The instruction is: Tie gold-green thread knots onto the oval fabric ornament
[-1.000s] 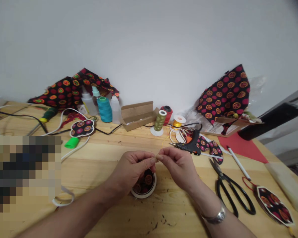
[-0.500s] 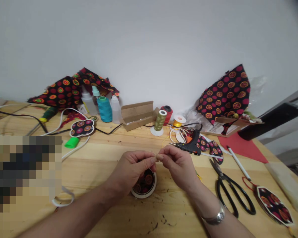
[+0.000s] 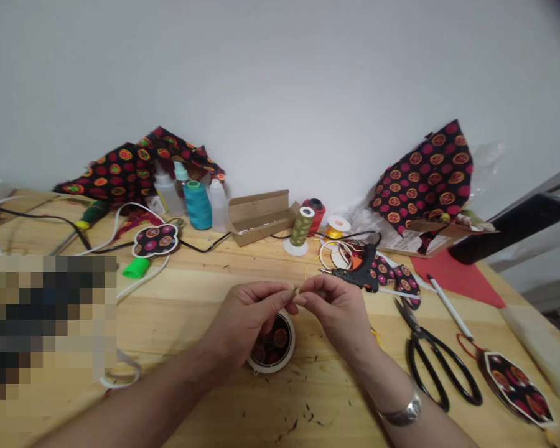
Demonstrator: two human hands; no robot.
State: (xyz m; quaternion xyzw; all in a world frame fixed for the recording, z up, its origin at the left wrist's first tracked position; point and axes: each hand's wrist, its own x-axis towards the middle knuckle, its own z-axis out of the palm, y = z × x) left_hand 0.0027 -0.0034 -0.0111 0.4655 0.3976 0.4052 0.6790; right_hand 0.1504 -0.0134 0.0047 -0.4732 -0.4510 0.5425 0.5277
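Note:
My left hand [image 3: 256, 311] is closed in a pinch on a small tuft of thread [image 3: 296, 289], dark olive in colour. My right hand [image 3: 333, 305] pinches at the same tuft, and the two sets of fingertips nearly meet. Most of the thread is hidden by the fingers. Beneath the left hand lies a round white-rimmed piece [image 3: 280, 342] covered in dark patterned fabric, partly covered by that hand. Large black-handled scissors [image 3: 422, 339] lie open to the right of my right hand. A black glue gun [image 3: 361, 274] rests just behind it.
At the back stand an olive thread spool [image 3: 302, 227], a teal spool [image 3: 199, 206] and a cardboard box [image 3: 261, 218]. A flower-shaped fabric piece [image 3: 155, 241] and a green cap [image 3: 135, 269] lie left. On the right are a white pen [image 3: 452, 308] and an octagonal fabric piece [image 3: 518, 389].
The fingertips have shifted slightly, and a small tuft of thread now sticks up between them. The things on the table stay where they were.

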